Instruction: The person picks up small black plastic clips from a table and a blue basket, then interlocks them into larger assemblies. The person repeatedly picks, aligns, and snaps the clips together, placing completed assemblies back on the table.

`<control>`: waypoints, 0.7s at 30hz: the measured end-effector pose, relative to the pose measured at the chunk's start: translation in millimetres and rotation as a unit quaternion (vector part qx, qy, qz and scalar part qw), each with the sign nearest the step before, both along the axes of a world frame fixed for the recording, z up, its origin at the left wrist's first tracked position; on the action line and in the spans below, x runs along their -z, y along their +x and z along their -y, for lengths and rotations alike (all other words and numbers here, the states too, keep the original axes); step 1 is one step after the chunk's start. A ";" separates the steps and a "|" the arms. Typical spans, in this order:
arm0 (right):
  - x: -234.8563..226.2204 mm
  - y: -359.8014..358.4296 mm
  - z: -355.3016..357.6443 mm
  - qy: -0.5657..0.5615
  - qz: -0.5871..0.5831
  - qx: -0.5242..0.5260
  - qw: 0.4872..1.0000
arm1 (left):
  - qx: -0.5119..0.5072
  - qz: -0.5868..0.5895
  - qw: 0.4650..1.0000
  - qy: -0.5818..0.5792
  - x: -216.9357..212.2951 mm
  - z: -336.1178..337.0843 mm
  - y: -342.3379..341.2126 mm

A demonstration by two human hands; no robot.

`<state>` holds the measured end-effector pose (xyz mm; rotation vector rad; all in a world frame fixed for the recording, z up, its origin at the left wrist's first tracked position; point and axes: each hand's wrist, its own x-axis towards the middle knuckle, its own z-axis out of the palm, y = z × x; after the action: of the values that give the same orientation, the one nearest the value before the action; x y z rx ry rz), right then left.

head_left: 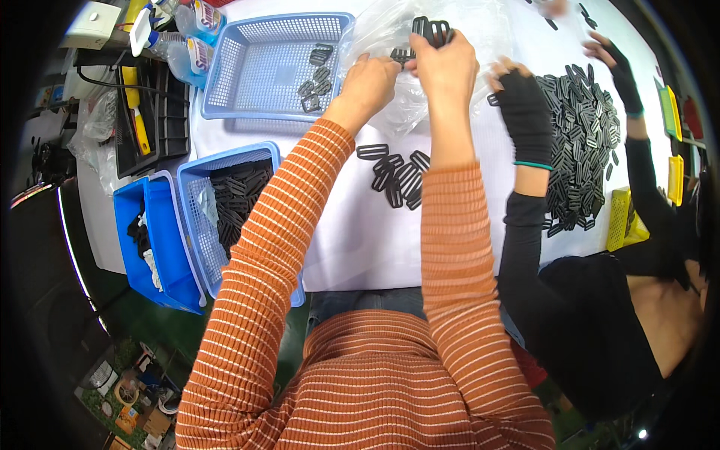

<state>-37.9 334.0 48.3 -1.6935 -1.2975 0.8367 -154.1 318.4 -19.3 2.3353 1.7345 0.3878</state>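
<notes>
My right hand point(448, 66) is closed round a small stack of black plastic slider buckles point(429, 28), held above a clear plastic bag point(401, 112). Close on its left, my left hand point(371, 84) has its fingers pinched at another black slider buckle point(401, 55); part of that grip is hidden. The bag lies spread on the white table under both hands. Nearer to me, between my forearms, a loose group of black slider buckles point(397, 180) rests on the table.
Left of my hands stands a light blue basket point(217, 105) with a few buckles. A fuller basket point(184, 176) and a blue bin point(135, 247) sit nearer. Spray bottles point(187, 56) stand far left. At right, a co-worker's black-gloved hands point(525, 112) flank a big buckle pile point(577, 150).
</notes>
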 end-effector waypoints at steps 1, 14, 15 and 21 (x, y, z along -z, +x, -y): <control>14.3 4.7 -12.3 0.042 0.115 -0.005 0.992 | 0.015 0.012 1.000 0.017 -1.3 0.3 2.8; 117.5 50.3 177.2 0.030 0.354 -0.194 0.915 | 0.069 0.065 0.994 0.061 3.3 35.8 -11.6; 117.5 38.1 180.2 0.025 0.355 -0.209 0.911 | 0.066 0.070 0.993 0.064 3.2 37.1 -11.3; 143.5 19.7 185.3 0.154 0.348 -0.239 0.893 | 0.073 0.082 0.991 0.074 -4.0 43.8 -11.5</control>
<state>-18.2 148.7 -95.2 -1.4724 -2.2676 0.2270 -165.6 274.6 -15.3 2.4334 1.4971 0.6837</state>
